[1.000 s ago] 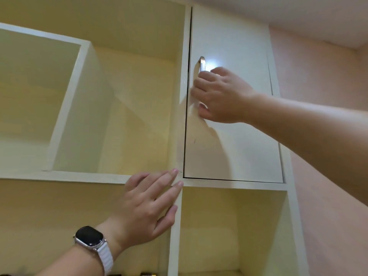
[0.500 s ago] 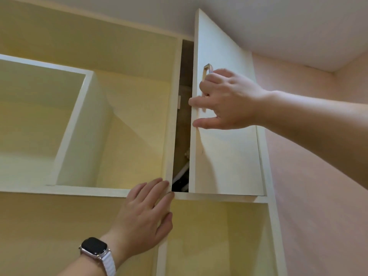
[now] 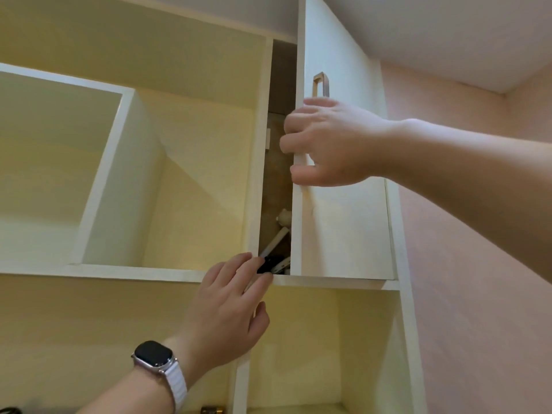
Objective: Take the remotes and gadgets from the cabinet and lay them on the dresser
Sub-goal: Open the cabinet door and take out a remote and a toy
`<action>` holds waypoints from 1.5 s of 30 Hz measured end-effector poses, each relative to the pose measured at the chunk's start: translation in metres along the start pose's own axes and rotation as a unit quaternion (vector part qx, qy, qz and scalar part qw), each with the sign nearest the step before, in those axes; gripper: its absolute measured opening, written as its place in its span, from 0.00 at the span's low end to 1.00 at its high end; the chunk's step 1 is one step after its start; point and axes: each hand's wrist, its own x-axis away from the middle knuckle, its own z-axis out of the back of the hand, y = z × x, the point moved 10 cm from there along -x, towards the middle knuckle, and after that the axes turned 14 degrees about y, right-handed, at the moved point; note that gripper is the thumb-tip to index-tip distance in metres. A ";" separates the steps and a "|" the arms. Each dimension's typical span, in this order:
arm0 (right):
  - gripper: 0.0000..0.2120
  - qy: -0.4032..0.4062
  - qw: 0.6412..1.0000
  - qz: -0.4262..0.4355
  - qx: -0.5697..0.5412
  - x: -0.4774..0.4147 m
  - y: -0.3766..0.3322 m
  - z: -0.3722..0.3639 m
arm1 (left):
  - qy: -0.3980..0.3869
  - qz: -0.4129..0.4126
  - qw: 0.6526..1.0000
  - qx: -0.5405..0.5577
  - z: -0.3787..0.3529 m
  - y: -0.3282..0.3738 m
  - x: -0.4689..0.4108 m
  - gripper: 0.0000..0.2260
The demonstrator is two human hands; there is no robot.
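A white cabinet door (image 3: pixel 343 228) with a metal handle (image 3: pixel 321 83) stands ajar. My right hand (image 3: pixel 328 141) grips the door's free edge, fingers curled round it, just below the handle. Through the gap I see a white remote (image 3: pixel 276 239) leaning at an angle, a black gadget (image 3: pixel 270 262) at the bottom and a small white rounded thing (image 3: pixel 283 218) above them. My left hand (image 3: pixel 230 306), with a watch on its wrist, reaches up with straight fingers whose tips touch the black gadget at the shelf edge. Most of the cabinet's inside is hidden by the door.
Open cream shelf compartments (image 3: pixel 167 189) lie left of the door and below it (image 3: pixel 322 348). A small brass object (image 3: pixel 212 410) sits at the bottom edge. A pink wall (image 3: pixel 478 294) runs along the right side and the ceiling is close above.
The door went from closed to ajar. My right hand slid from the handle down to the door edge. My left hand rose from the shelf divider to the black gadget.
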 end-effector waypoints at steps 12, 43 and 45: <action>0.18 0.034 0.996 0.041 -0.078 0.043 -0.048 0.020 | -0.033 -0.003 0.999 0.012 -0.010 0.021 0.000 0.20; 0.20 -0.060 0.988 -0.127 0.061 0.142 -0.004 0.080 | -0.147 -0.001 0.989 -0.001 -0.022 0.027 -0.024 0.22; 0.19 -0.065 0.984 -0.154 0.057 0.136 -0.019 0.079 | -0.153 -0.025 0.988 0.019 -0.024 0.031 -0.033 0.21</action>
